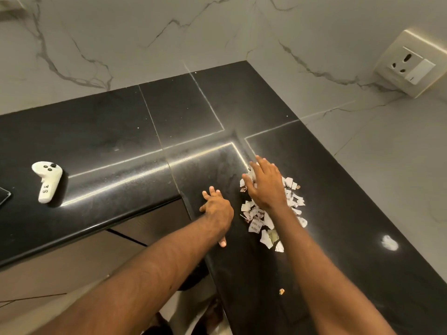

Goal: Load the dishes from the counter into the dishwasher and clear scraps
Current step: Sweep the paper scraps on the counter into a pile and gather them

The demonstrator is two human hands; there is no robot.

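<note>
A heap of torn paper scraps (264,226) lies on the black stone counter (121,131), on its right-hand leg near the inner corner. My right hand (264,186) lies flat on top of the heap with straight fingers, covering its middle. My left hand (216,209) rests on the counter just left of the scraps, at the counter's inner edge, fingers spread and thumb pointing back toward me. It holds nothing. One small brownish crumb (281,291) sits alone on the counter closer to me.
A white hand controller (47,181) lies on the counter's left leg, with a dark flat object (3,198) at the frame's left edge. A wall socket (411,62) is mounted on the marble wall at right. The floor shows below the counter's inner edge.
</note>
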